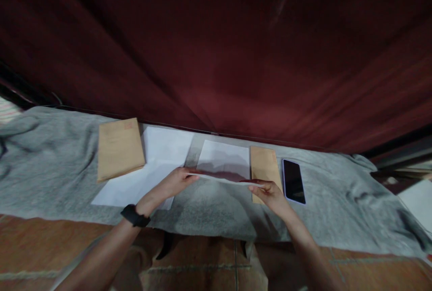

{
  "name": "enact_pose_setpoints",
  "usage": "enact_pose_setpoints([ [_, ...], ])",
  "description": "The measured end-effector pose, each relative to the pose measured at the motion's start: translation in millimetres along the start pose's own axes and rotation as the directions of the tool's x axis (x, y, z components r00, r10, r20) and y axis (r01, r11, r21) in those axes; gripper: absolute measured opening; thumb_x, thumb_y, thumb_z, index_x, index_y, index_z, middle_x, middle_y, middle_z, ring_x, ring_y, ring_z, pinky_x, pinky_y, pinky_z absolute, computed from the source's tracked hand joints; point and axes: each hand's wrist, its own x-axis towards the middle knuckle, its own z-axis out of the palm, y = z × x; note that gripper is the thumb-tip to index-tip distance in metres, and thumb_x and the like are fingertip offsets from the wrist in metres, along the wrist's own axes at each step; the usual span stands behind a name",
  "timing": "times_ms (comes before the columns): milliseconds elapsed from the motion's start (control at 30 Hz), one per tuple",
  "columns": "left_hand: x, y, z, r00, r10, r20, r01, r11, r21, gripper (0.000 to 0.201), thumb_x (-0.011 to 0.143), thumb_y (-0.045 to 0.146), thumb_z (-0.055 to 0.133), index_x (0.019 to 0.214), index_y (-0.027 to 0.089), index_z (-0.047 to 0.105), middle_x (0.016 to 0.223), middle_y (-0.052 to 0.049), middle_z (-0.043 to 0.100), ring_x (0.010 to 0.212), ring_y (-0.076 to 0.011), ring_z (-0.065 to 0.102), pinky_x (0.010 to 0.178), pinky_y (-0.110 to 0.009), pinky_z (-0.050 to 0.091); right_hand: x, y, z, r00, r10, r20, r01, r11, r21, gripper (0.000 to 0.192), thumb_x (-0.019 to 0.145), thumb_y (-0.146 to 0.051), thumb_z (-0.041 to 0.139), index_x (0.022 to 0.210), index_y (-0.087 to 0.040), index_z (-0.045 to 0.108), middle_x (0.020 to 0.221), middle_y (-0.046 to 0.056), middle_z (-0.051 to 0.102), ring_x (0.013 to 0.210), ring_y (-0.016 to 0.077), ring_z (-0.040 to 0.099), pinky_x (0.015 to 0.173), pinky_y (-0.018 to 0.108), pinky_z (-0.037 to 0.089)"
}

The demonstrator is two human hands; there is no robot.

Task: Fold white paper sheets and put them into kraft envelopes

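Note:
Both hands pinch a sheet of white paper [221, 179], held above the grey cloth and seen nearly edge-on. My left hand [178, 182], with a black band on the wrist, is closed on its left end. The right end sits between the thumb and fingers of my right hand [270, 195]. Whether the sheet is folded cannot be told. Just behind it lies another white sheet [222, 153], partly in shadow. A brown envelope [263, 162] lies flat under and behind my right hand, partly hidden by it.
A stack of brown envelopes [119, 149] rests at the left, overlapping white sheets [168, 144]. A phone [293, 180] with a dark screen lies right of the single envelope. Grey cloth [202, 212] covers the surface. A dark red curtain [216, 56] hangs behind; tiled floor [202, 255] shows in front.

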Motion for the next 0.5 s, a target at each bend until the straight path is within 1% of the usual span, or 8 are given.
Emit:
enact_pose_setpoints([
  [67, 0, -1, 0.3, 0.998, -0.061, -0.018, 0.061, 0.998, 0.01, 0.034, 0.088, 0.045, 0.056, 0.08, 0.02, 0.077, 0.077, -0.003, 0.075, 0.073, -0.0227, 0.066, 0.07, -0.03, 0.052, 2, 1, 0, 1.0, 0.007, -0.003, -0.007, 1.0, -0.008, 0.048, 0.087, -0.063, 0.068, 0.105, -0.021, 0.081, 0.113, 0.008, 0.079, 0.113, 0.0323, 0.071, 0.102, 0.045, 0.055],
  [133, -3, -2, -0.9, 0.992, -0.122, -0.037, 0.122, 0.992, 0.0, 0.04, 0.085, 0.051, 0.058, 0.061, 0.021, 0.068, 0.056, 0.0, 0.061, 0.058, -0.0188, 0.054, 0.057, -0.027, 0.042, 3, 5, 0, 1.0, 0.02, -0.007, -0.02, 0.999, -0.03, 0.045, 0.085, -0.062, 0.071, 0.097, -0.02, 0.081, 0.105, 0.007, 0.08, 0.106, 0.0307, 0.072, 0.095, 0.041, 0.058],
  [167, -4, -3, -1.9, 0.988, -0.145, -0.045, 0.145, 0.989, -0.017, 0.043, 0.084, 0.053, 0.06, 0.054, 0.022, 0.061, 0.05, 0.001, 0.054, 0.054, -0.0172, 0.048, 0.052, -0.026, 0.037, 4, 7, 0, 1.0, 0.024, -0.005, -0.024, 0.999, -0.037, 0.043, 0.085, -0.061, 0.071, 0.091, -0.019, 0.08, 0.098, 0.006, 0.08, 0.101, 0.0292, 0.073, 0.091, 0.039, 0.059],
  [233, -7, -2, -3.8, 0.985, -0.166, -0.041, 0.164, 0.985, -0.059, 0.047, 0.081, 0.055, 0.062, 0.048, 0.023, 0.052, 0.046, 0.002, 0.045, 0.052, -0.0152, 0.039, 0.048, -0.025, 0.03, 4, 13, 1, 0.999, 0.027, 0.021, -0.026, 0.999, -0.033, 0.04, 0.085, -0.058, 0.071, 0.084, -0.019, 0.078, 0.087, 0.004, 0.079, 0.093, 0.0267, 0.073, 0.086, 0.037, 0.06],
  [300, -9, -2, -5.5, 0.987, -0.163, -0.005, 0.161, 0.983, -0.088, 0.046, 0.08, 0.055, 0.063, 0.049, 0.023, 0.051, 0.049, 0.002, 0.044, 0.052, -0.0145, 0.037, 0.048, -0.025, 0.027, 5, 17, 2, 0.997, 0.053, 0.06, -0.051, 0.998, -0.036, 0.039, 0.086, -0.056, 0.069, 0.085, -0.018, 0.078, 0.086, 0.003, 0.079, 0.091, 0.0263, 0.074, 0.085, 0.037, 0.06],
  [400, -10, -2, -7.2, 0.986, -0.15, 0.074, 0.157, 0.982, -0.105, 0.042, 0.079, 0.055, 0.064, 0.055, 0.021, 0.058, 0.054, 0.001, 0.049, 0.055, -0.0147, 0.04, 0.049, -0.025, 0.03, 6, 16, 3, 0.992, 0.082, 0.092, -0.076, 0.994, -0.074, 0.039, 0.088, -0.053, 0.067, 0.1, -0.018, 0.08, 0.099, 0.005, 0.081, 0.098, 0.028, 0.075, 0.091, 0.039, 0.06],
  [467, -10, -3, -8.1, 0.982, -0.138, 0.13, 0.154, 0.981, -0.118, 0.04, 0.079, 0.054, 0.064, 0.059, 0.019, 0.063, 0.057, 0.0, 0.052, 0.057, -0.0154, 0.043, 0.051, -0.024, 0.034, 6, 15, 3, 0.993, 0.053, 0.107, -0.042, 0.994, -0.1, 0.038, 0.088, -0.05, 0.066, 0.107, -0.02, 0.079, 0.11, 0.005, 0.08, 0.106, 0.0283, 0.074, 0.098, 0.042, 0.058],
  [500, -10, -3, -8.4, 0.98, -0.132, 0.15, 0.151, 0.98, -0.126, 0.04, 0.08, 0.054, 0.064, 0.061, 0.019, 0.065, 0.058, 0.0, 0.054, 0.058, -0.0158, 0.045, 0.053, -0.025, 0.035, 6, 15, 4, 0.993, 0.038, 0.108, -0.026, 0.994, -0.111, 0.036, 0.089, -0.048, 0.065, 0.108, -0.021, 0.079, 0.111, 0.004, 0.08, 0.108, 0.0281, 0.074, 0.1, 0.042, 0.057],
])
